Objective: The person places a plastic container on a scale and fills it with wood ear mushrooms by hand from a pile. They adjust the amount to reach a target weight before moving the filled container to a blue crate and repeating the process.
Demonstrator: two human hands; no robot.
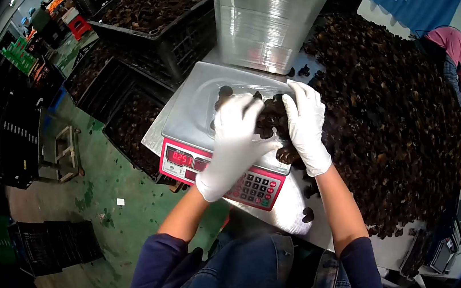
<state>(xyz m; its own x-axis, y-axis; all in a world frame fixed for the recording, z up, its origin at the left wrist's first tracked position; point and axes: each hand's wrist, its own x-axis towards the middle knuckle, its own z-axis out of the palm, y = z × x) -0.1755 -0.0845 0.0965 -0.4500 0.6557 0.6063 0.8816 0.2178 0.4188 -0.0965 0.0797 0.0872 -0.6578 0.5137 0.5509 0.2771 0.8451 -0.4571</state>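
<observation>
Head view: one portion of wood ear mushrooms point(267, 121) sits in a clear tray point(214, 93) on the digital scale point(186, 115); weighing looks underway. Big mushroom heap point(381, 108) and clear container stack point(261, 19) left. My left hand point(235, 135) is half open, right hand point(306, 126) loosely cupped beside the portion; can't tell if either grips. Left's blurred, hides part of tray. Last display digit unclear, stack top cut off.
</observation>
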